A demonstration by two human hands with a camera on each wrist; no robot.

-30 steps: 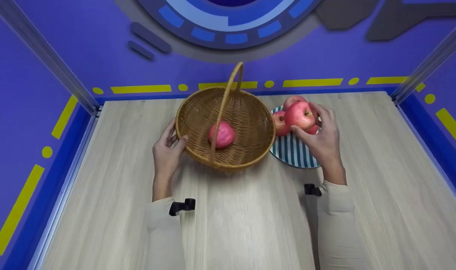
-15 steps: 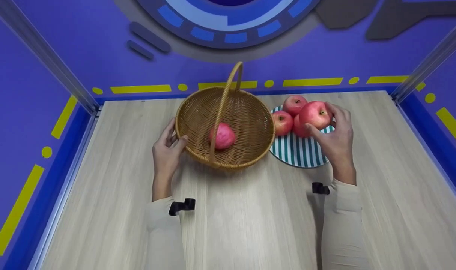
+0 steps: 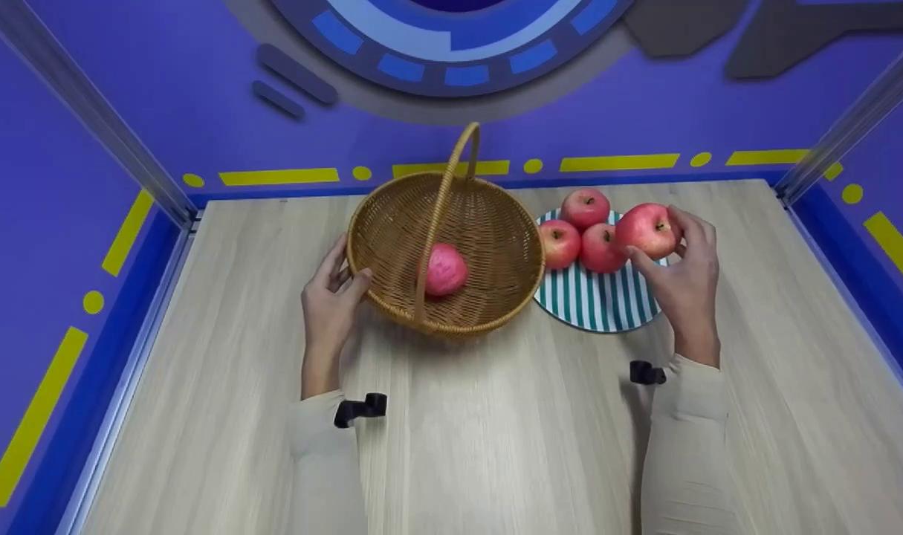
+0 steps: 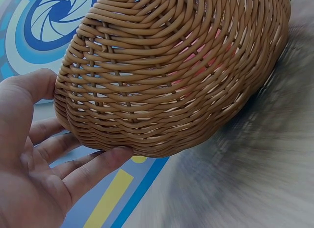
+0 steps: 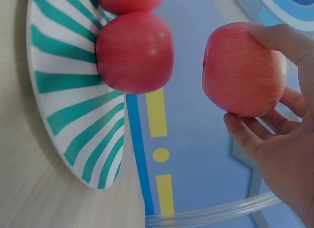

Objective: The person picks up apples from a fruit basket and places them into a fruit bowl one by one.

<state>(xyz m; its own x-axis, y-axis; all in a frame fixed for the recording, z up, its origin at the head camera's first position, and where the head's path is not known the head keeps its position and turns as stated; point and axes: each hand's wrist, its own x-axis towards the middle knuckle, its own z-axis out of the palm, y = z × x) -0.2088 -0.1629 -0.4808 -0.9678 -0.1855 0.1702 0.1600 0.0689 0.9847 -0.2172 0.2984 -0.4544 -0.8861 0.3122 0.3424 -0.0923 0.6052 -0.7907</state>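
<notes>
My left hand [image 3: 331, 316] holds the left side of a round brown wicker basket [image 3: 499, 245]. In the left wrist view its thumb lies on the rim and its fingers reach under the woven wall. One pink-red apple [image 3: 449, 270] sits inside the basket, partly behind the tall arched handle [image 3: 444, 193]. Thumb and fingertips of my right hand [image 3: 685, 286] pinch a red apple [image 3: 646, 230], raised above the right side of a green-and-white striped plate [image 3: 600, 305]. Three more apples [image 3: 603, 247] cluster at the plate's far left; in the right wrist view, the held apple is apart from them.
The pale wooden table [image 3: 481, 438] extends in front of the basket and plate. A blue-purple printed wall [image 3: 287, 148] stands close behind the basket, with side walls left and right. The basket's right rim adjoins the plate's left edge.
My right hand has carried its apple rightward, away from the cluster, uncovering the apples on the plate. The left hand keeps its hold, and the basket stays in place.
</notes>
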